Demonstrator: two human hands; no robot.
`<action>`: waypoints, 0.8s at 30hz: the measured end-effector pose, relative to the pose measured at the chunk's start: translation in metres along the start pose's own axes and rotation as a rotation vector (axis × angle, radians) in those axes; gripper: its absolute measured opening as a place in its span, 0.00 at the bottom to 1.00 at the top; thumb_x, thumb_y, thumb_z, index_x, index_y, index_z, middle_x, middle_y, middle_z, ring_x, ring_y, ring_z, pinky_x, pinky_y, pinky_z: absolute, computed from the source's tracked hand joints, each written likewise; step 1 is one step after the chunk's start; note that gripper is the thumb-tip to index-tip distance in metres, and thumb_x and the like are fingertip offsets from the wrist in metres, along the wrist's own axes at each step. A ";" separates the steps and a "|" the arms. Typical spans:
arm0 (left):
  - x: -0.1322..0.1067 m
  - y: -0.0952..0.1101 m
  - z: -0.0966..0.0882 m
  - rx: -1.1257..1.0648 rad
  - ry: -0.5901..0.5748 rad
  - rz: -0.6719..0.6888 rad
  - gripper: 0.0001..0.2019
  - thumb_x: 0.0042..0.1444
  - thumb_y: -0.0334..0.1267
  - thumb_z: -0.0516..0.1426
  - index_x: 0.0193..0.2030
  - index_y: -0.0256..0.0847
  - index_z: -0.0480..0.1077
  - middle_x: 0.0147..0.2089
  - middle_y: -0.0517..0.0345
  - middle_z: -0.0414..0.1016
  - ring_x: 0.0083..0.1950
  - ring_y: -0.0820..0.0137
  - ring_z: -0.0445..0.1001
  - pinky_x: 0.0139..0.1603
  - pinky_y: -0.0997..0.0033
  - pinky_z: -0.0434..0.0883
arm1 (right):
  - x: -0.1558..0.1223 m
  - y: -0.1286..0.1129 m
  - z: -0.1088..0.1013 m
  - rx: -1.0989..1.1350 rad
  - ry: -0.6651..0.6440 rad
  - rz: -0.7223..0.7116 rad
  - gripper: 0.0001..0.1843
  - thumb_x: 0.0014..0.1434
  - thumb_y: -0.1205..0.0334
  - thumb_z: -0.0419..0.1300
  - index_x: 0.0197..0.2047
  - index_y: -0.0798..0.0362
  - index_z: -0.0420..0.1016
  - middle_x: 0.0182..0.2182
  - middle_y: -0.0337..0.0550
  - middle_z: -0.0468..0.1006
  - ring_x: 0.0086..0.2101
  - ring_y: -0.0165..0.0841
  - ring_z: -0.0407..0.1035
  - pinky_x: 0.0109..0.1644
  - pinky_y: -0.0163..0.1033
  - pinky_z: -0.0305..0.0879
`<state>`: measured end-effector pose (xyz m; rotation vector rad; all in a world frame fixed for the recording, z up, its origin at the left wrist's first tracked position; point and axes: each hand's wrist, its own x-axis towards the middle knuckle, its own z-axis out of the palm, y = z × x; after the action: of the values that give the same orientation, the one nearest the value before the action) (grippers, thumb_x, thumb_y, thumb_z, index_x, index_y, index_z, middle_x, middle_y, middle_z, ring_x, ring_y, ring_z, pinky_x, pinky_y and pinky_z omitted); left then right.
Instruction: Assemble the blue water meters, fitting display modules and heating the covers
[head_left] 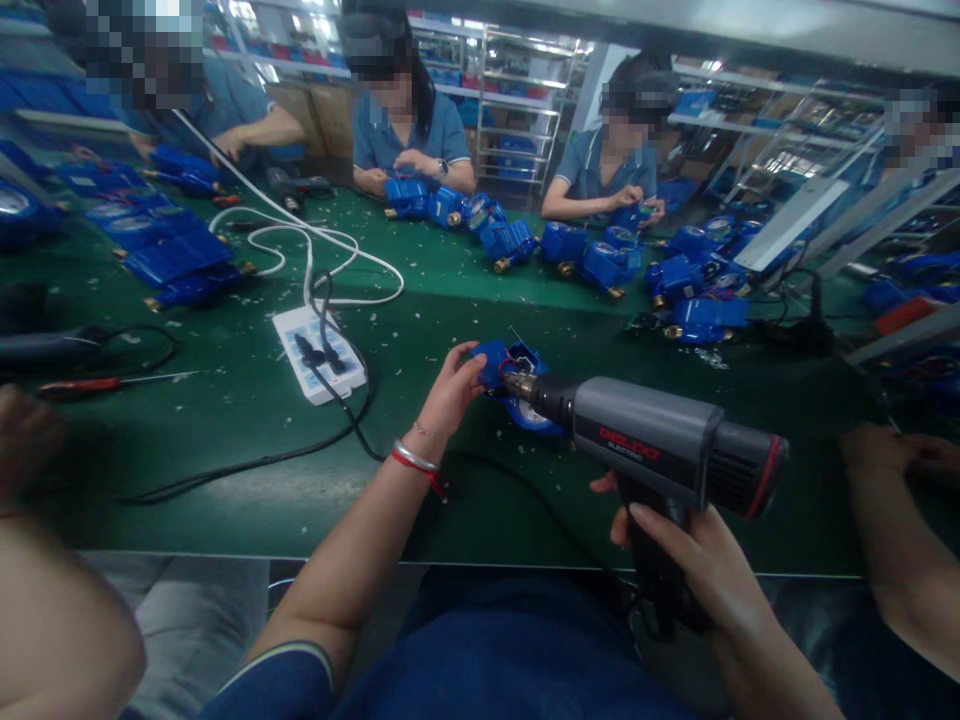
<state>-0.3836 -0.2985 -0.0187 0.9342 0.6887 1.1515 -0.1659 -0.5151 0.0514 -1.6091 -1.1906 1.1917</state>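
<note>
My left hand point(450, 388) is closed on a blue meter unit point(517, 385) that rests on the green table point(420, 330), gripping its near left side. My right hand point(690, 570) is wrapped round the black handle of a grey heat gun point(660, 440). The gun's nozzle points left and sits right against the blue unit, near some small wires on it. A silver bangle and a red string circle my left wrist.
A white power strip point(319, 352) with black plugs and trailing cables lies to the left. Several blue meter units point(600, 262) are spread across the far side, where other people in blue shirts handle them. A red-handled screwdriver point(82, 384) lies at left. Neighbours' arms flank me.
</note>
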 end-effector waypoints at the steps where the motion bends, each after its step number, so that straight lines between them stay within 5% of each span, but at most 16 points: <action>1: 0.000 0.000 0.000 0.000 0.001 0.000 0.22 0.52 0.44 0.59 0.52 0.46 0.61 0.45 0.55 0.68 0.36 0.73 0.71 0.38 0.70 0.70 | 0.000 0.000 0.000 -0.010 0.000 0.003 0.23 0.57 0.49 0.57 0.50 0.55 0.69 0.30 0.45 0.77 0.30 0.36 0.69 0.37 0.40 0.64; 24: 0.000 0.004 0.002 -0.028 0.013 -0.029 0.21 0.51 0.45 0.59 0.51 0.46 0.61 0.40 0.57 0.70 0.32 0.74 0.72 0.36 0.70 0.69 | -0.002 0.001 -0.001 -0.028 0.006 -0.007 0.23 0.57 0.49 0.56 0.50 0.55 0.69 0.28 0.44 0.76 0.30 0.36 0.69 0.37 0.41 0.64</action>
<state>-0.3835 -0.2988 -0.0143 0.8910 0.6928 1.1396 -0.1647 -0.5177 0.0513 -1.6264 -1.2131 1.1697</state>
